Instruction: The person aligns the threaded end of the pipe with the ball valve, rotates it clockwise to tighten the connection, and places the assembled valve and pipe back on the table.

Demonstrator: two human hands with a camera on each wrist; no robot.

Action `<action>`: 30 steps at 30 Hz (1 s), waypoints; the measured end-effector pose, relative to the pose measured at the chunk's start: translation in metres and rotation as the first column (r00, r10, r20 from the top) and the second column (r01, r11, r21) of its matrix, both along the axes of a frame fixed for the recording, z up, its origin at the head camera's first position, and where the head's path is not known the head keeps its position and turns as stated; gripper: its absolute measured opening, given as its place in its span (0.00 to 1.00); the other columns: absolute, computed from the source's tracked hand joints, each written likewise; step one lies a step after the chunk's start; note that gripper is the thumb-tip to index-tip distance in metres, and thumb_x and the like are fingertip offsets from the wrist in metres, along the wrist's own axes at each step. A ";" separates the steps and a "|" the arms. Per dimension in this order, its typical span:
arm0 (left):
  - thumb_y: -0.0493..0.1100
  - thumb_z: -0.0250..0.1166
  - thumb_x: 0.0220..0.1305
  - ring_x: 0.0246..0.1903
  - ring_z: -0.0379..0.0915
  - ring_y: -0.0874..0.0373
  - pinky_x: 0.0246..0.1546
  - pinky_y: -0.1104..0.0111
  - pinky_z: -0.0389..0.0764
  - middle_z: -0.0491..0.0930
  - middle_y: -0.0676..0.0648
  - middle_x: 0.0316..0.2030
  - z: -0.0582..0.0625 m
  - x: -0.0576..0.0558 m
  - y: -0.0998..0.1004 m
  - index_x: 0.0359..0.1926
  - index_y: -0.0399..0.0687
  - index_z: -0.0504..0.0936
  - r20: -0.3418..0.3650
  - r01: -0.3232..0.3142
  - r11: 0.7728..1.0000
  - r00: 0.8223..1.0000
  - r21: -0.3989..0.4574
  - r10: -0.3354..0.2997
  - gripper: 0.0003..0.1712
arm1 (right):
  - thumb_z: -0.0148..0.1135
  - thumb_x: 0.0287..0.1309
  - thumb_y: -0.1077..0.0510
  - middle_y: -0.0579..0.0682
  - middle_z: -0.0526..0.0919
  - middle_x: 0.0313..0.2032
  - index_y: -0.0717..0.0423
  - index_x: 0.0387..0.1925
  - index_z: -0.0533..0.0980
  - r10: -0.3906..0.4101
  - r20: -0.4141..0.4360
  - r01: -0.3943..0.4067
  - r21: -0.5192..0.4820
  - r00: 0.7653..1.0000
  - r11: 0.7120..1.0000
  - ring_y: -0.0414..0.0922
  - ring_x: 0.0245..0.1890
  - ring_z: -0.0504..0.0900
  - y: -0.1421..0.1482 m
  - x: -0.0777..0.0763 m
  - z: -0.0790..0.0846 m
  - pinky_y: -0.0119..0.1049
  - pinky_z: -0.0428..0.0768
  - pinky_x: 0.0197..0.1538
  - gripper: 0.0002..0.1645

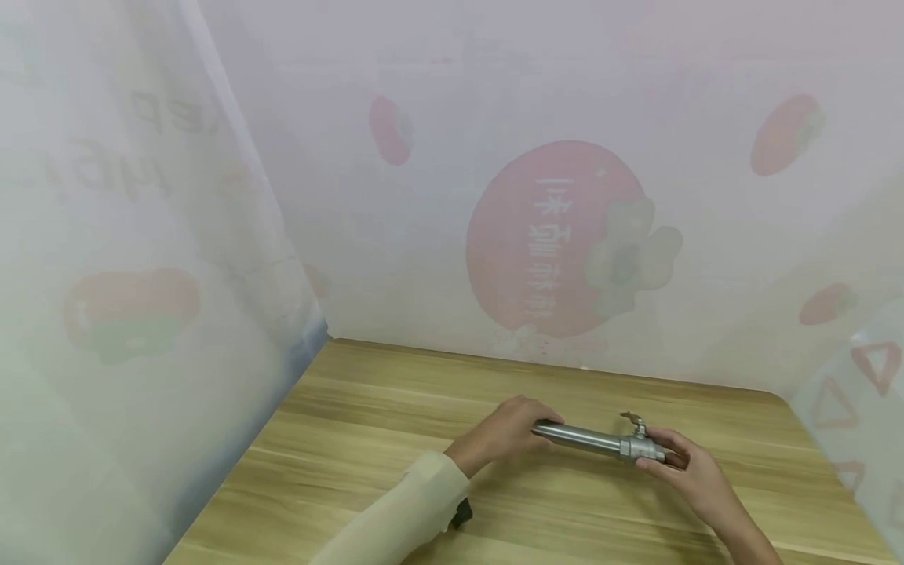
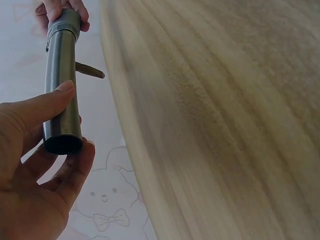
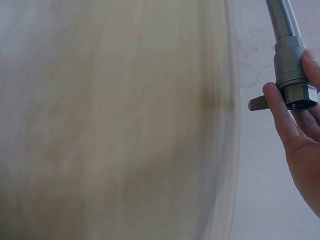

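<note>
A straight metal pipe with a ball valve on its right end is held between both hands over the wooden table. My left hand grips the pipe's free end; in the left wrist view its thumb lies along the pipe, near the dark open mouth. My right hand pinches the valve body at the other end. In the right wrist view the valve shows a hex end with an open threaded bore, fingers around it. Its lever handle sticks up on the far side.
The wood-grain table reaches back to a pale curtain printed with red fruit. Another curtain hangs along the left side. A small black object shows beside the left sleeve.
</note>
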State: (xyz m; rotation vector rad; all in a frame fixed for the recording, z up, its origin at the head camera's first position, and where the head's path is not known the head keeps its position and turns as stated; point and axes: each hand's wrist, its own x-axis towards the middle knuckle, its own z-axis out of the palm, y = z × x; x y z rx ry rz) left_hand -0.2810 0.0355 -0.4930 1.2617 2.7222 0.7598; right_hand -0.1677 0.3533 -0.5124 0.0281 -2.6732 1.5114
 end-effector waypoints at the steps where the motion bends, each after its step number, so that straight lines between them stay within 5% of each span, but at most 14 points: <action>1: 0.46 0.79 0.69 0.55 0.81 0.68 0.62 0.69 0.78 0.89 0.58 0.58 -0.001 -0.001 0.002 0.63 0.57 0.89 0.004 0.001 1.000 1.000 -0.003 -0.001 0.23 | 0.75 0.70 0.57 0.74 0.76 0.70 0.69 0.74 0.70 -0.003 -0.002 0.003 0.011 1.000 1.000 0.65 0.61 0.86 0.001 -0.001 -0.001 0.31 0.87 0.51 0.39; 7: 0.46 0.78 0.69 0.59 0.80 0.67 0.65 0.68 0.78 0.87 0.60 0.60 -0.004 -0.005 0.013 0.65 0.58 0.87 0.024 -0.003 1.000 1.000 -0.029 0.004 0.24 | 0.77 0.68 0.57 0.73 0.80 0.66 0.70 0.72 0.72 -0.012 -0.031 0.014 0.071 0.999 0.997 0.59 0.57 0.88 0.008 -0.005 -0.004 0.26 0.85 0.48 0.39; 16: 0.45 0.81 0.66 0.55 0.81 0.67 0.61 0.72 0.79 0.89 0.60 0.55 -0.005 -0.014 0.026 0.60 0.57 0.89 -0.004 -0.016 0.997 1.000 -0.078 0.015 0.22 | 0.79 0.65 0.57 0.73 0.82 0.63 0.70 0.69 0.74 0.026 -0.089 -0.010 0.168 0.996 0.986 0.71 0.59 0.86 0.017 -0.013 -0.004 0.32 0.88 0.50 0.38; 30: 0.46 0.81 0.66 0.56 0.81 0.66 0.62 0.72 0.79 0.88 0.59 0.55 -0.006 -0.022 0.034 0.58 0.58 0.89 -0.015 -0.044 0.990 0.999 -0.131 0.043 0.21 | 0.81 0.64 0.51 0.72 0.83 0.62 0.67 0.69 0.75 0.019 -0.044 -0.008 0.240 0.999 0.971 0.67 0.57 0.88 0.020 -0.026 -0.009 0.40 0.90 0.49 0.40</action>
